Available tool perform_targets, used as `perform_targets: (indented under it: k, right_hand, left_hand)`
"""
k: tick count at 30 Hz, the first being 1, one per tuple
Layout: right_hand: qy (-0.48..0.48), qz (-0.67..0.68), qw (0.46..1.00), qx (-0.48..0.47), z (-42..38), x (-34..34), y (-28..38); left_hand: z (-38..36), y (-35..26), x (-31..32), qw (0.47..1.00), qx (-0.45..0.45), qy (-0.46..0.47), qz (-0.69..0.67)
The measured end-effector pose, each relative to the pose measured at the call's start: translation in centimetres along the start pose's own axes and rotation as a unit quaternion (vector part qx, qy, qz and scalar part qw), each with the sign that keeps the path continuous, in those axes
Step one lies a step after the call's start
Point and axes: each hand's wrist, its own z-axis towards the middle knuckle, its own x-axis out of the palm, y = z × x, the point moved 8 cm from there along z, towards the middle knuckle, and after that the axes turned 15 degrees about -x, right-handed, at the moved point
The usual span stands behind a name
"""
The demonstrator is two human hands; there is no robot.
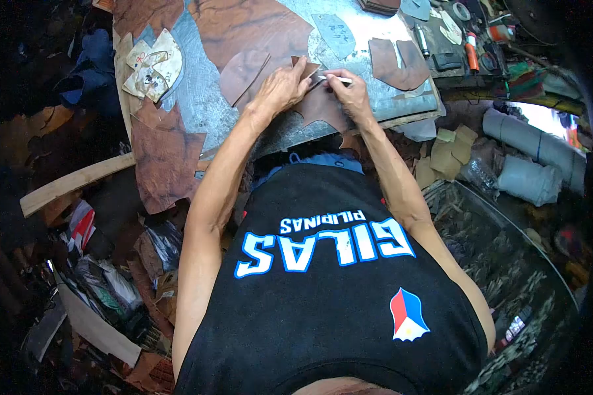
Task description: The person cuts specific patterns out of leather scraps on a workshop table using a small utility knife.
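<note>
Overhead, looking down past a black sleeveless jersey (329, 283) with blue and white lettering, two bare arms reach forward to a grey metal-topped workbench (211, 105). The left hand (281, 87) lies palm down, fingers close together and pressed flat on a dark brown leather piece (323, 108) near the front edge of the bench. The right hand (352, 92) sits just beside it, fingers curled and pinching a slim white-handled tool (336, 79), whose tip meets the leather between the two hands.

Counted on the bench: one very large mottled brown hide (250, 26) spreads across the far part, one smaller rounded brown cut-out (242, 74) lies left of the left hand, one curved brown piece (396, 64) lies right of the right hand, and one grey paper pattern (335, 34) with writing sits beyond them. A pile of pale, worn card patterns (153, 64) rests at the left corner; how many are in it cannot be told. Another hide (165, 158) drapes over the left edge.

A small side shelf (461, 46) at the upper right holds tools, among them one orange-handled one (472, 52); the others are too small to count.

At the lower right, a round dark bin (507, 276) is filled with scraps. Two grey rolls of material (534, 158) lie beyond it. A pale wooden plank (72, 184) leans at the left, above heaped bags and offcuts.
</note>
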Motion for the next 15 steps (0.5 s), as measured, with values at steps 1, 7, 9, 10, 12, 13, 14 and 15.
perform_targets:
  k: [1, 7, 9, 10, 12, 13, 14, 15]
  right_hand:
    - [-0.001, 0.0, 1.0, 0.0, 0.0, 0.5, -0.2]
    - [0.033, -0.071, 0.997, 0.011, -0.3, 1.2, -0.4]
    - [0.014, -0.064, 0.998, -0.015, -0.1, 1.0, -0.5]
    - [-0.004, -0.058, 0.998, -0.037, -0.1, 0.7, -0.4]
    - [-0.005, -0.085, 0.996, -0.034, -0.2, 0.7, 0.2]
    - [-0.007, -0.11, 0.993, -0.036, -0.1, 0.8, 0.6]
    - [-0.007, -0.109, 0.993, -0.038, -0.1, 0.7, 0.8]
    - [0.002, -0.115, 0.993, -0.031, 0.0, 0.6, 0.9]
  left_hand:
    - [0.1, 0.3, 0.2, 1.0, 0.001, 0.0, 0.0]
    - [-0.2, -0.3, 0.0, 1.0, 0.019, 0.008, -0.015]
    - [-0.2, -0.3, 0.4, 0.998, -0.016, 0.055, 0.013]
    - [-0.2, -0.4, 0.6, 0.998, -0.016, 0.056, 0.011]
    - [-0.4, -0.5, 0.4, 1.0, -0.005, -0.01, 0.015]
    - [-0.6, -0.5, 0.6, 1.0, -0.006, -0.009, 0.015]
    - [-0.8, -0.7, 0.5, 0.999, 0.008, -0.03, 0.016]
    - [-1.0, -0.9, 0.2, 0.998, 0.022, -0.052, 0.016]
